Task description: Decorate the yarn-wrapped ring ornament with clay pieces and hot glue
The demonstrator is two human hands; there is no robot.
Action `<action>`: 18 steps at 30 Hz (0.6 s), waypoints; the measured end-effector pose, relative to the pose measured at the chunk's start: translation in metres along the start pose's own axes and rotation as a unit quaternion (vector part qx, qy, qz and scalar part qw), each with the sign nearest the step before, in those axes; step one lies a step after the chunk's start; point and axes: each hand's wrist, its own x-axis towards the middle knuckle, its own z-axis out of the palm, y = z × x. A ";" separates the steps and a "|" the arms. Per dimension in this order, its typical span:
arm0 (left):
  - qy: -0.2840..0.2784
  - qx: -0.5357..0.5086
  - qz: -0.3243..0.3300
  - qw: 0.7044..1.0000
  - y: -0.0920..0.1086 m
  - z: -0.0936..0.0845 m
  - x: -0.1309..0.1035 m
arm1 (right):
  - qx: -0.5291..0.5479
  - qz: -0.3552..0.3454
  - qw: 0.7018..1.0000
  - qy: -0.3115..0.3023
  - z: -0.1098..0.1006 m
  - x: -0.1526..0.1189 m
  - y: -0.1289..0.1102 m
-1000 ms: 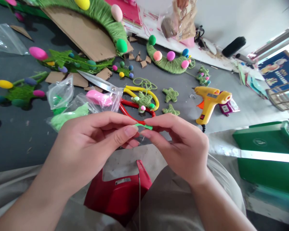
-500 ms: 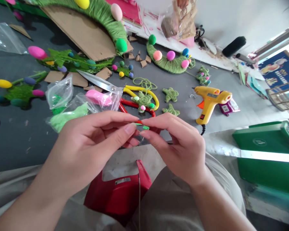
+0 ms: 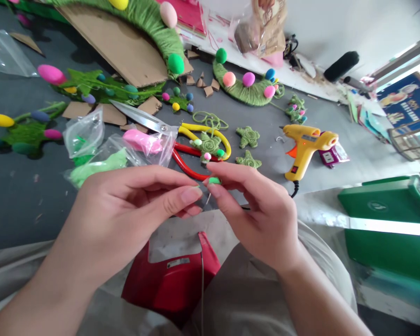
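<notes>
Between the thumb and fingers of my right hand [image 3: 255,210] is a small bright green lump of clay [image 3: 214,180]. A thin pale wire [image 3: 208,199] sticks down from beside it. My left hand [image 3: 136,214] is closed in a pinch, with a sliver of green clay [image 3: 197,186] just showing at the fingertips. A narrow gap separates the two hands. Just beyond them lie large scissors [image 3: 185,161] with red and yellow handles, and a yarn star [image 3: 210,143] with small balls rests over the handles. Clear bags of light green clay [image 3: 100,168] and pink clay [image 3: 143,141] are behind my left hand.
A yellow glue gun [image 3: 306,144] lies on the grey table at the right. Two plain yarn stars [image 3: 248,137], a green yarn crescent [image 3: 243,91] with coloured balls and cardboard [image 3: 108,42] are farther back. A red stool [image 3: 175,284] is below; a green bin [image 3: 381,200] stands right.
The green clay that stretched between both hands has come apart. The larger lump is now in my right fingers, a sliver in my left, and the fingertips are slightly farther apart.
</notes>
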 end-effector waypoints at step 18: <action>-0.028 0.021 0.009 0.999 -0.003 -0.007 0.002 | -0.040 0.001 0.999 0.032 0.000 0.003 0.002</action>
